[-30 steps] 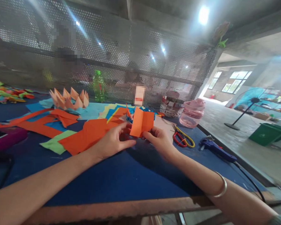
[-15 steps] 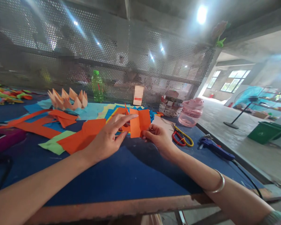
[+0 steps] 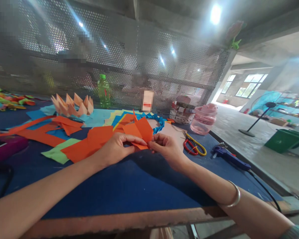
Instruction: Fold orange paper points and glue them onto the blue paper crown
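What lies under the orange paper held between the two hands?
Below the folded orange paper, the blue tabletop shows, partly in shadow. The left hand and right hand hide whatever lies directly beneath the paper.

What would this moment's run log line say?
left hand: pinches folded orange paper | right hand: pinches its other side | nearby: red-and-yellow scissors, blue glue gun

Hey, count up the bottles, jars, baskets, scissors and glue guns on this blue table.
Green plastic bottle: 1
Pink plastic jar: 1
Woven basket: 1
Pair of scissors: 1
Blue hot glue gun: 1
Total: 5
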Available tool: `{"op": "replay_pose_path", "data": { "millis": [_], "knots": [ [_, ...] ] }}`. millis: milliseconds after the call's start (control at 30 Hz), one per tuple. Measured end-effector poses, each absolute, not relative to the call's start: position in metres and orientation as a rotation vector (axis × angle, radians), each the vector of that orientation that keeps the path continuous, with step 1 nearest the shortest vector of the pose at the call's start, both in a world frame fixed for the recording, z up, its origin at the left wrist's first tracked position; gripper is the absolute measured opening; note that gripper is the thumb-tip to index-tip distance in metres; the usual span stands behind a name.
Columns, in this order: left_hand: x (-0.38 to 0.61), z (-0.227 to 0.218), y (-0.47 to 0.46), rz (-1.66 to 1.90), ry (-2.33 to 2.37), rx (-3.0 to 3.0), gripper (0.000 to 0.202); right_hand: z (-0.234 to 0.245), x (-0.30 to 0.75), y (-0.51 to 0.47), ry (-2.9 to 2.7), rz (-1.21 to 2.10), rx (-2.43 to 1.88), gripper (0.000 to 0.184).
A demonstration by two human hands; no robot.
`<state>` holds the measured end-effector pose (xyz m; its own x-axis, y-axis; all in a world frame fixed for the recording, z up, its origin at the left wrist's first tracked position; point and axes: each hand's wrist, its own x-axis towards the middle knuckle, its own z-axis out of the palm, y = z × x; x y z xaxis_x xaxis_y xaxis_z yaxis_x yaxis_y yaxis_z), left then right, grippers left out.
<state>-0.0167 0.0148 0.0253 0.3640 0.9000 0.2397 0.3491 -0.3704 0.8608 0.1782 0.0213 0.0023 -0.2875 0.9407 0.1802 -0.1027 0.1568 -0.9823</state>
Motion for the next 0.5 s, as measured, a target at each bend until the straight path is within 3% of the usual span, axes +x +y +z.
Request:
{"op": "replay_pose_path", "data": {
  "millis": [500],
  "knots": [
    [-0.0177, 0.0178, 0.0218, 1.071, 1.079, 1.685, 0.019, -0.0001, 0.1793, 0.0224, -1.443, 1.358, -0.816, 0.032]
  ]
}}
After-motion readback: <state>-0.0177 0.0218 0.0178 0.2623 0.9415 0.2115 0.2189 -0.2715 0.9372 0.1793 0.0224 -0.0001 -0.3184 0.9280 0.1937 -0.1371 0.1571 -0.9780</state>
